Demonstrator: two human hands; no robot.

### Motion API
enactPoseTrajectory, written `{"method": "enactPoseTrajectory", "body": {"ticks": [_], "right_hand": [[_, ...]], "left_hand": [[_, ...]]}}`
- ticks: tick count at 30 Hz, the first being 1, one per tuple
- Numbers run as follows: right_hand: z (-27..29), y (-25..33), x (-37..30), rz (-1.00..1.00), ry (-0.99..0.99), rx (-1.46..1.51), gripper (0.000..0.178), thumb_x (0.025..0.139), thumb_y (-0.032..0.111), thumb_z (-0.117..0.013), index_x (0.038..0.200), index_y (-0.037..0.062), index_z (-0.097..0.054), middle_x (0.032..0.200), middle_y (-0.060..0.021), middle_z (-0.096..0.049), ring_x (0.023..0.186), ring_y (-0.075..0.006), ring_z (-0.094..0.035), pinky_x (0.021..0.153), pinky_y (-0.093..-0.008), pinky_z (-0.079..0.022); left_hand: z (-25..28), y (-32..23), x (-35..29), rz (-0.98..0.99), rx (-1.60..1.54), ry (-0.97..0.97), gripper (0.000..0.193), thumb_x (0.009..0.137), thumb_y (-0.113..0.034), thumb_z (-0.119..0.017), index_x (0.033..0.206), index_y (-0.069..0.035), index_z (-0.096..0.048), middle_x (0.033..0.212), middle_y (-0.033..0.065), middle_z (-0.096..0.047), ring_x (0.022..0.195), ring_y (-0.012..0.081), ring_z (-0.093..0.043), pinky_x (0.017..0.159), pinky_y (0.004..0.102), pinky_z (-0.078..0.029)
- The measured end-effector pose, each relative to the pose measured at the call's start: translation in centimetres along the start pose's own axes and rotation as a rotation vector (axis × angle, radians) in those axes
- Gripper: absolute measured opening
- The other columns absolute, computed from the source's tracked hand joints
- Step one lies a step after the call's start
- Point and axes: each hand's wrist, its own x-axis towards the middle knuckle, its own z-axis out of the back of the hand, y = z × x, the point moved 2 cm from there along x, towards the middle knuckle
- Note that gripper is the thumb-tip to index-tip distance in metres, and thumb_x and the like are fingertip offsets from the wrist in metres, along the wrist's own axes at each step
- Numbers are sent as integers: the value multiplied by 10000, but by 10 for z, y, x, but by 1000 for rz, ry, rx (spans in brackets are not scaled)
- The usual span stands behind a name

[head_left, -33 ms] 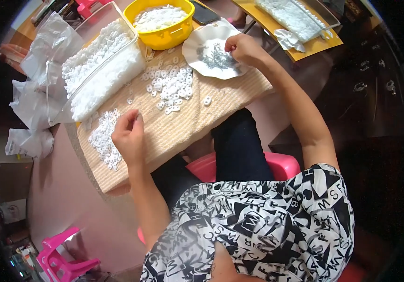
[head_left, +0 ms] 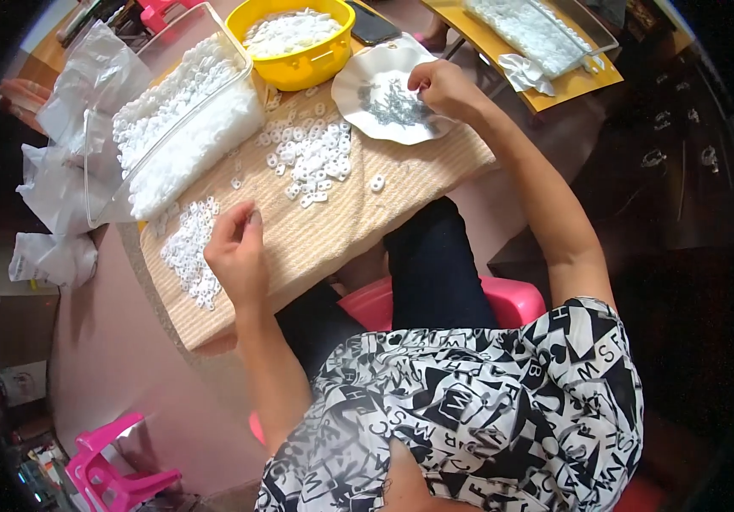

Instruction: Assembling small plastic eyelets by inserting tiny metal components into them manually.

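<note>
My right hand (head_left: 449, 91) is over the right side of a white wavy-rimmed dish (head_left: 346, 84), its fingers pinched together. Small dark grey metal-looking pieces (head_left: 392, 104) lie heaped in that dish; what the fingertips hold is too small to tell. My left hand (head_left: 237, 256) hovers at the table's left part, thumb and forefinger pressed together, their contents hidden. Beside it spreads a pile of small white plastic pieces with holes (head_left: 186, 256). Another heap of flat white two-holed pieces (head_left: 311, 154) lies mid-table, with one single piece (head_left: 377, 183) apart from it.
A ribbed beige cloth (head_left: 298, 243) covers the tabletop. At the back left stands a clear bin of white parts (head_left: 188, 128), next to a yellow basin (head_left: 303, 68) and a phone (head_left: 374, 26). Plastic bags (head_left: 85, 94) hang at the left. A pink stool (head_left: 115, 469) stands on the floor.
</note>
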Motion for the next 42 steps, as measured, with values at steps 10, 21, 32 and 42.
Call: {"method": "enactPoseTrajectory", "body": {"ticks": [10, 21, 32, 42], "right_hand": [[3, 17, -10, -252, 180, 977, 152, 724, -1, -565, 873, -19, -583, 684, -24, -540, 549, -84, -482, 499, -190, -392], [0, 13, -9, -141, 63, 340, 142, 634, -56, -520, 743, -30, -607, 644, -24, -553, 591, -91, -483, 546, -203, -386], [2, 23, -6, -141, 51, 611, 132, 642, -16, -517, 738, -32, -606, 684, -18, -560, 631, -82, -483, 565, -195, -391], [2, 22, 4, -53, 22, 89, 181, 653, 7, -523, 804, -19, -619, 683, -94, -595, 634, -148, -546, 604, -251, -432]], "left_hand": [[-15, -10, -36, 252, -609, 137, 212, 737, 43, -598, 944, 41, -552, 758, 60, -559, 652, 112, -510, 582, 215, -417], [-21, -11, -47, 281, -741, 218, 158, 727, 64, -588, 883, 48, -568, 761, 75, -569, 637, 127, -505, 578, 226, -407], [-22, -12, -49, 345, -818, 261, 157, 754, 39, -567, 910, 54, -567, 753, 83, -571, 642, 138, -520, 593, 245, -428], [-23, -13, -50, 370, -798, 251, 151, 748, 37, -572, 898, 51, -565, 756, 86, -575, 651, 146, -534, 602, 246, -438]]}}
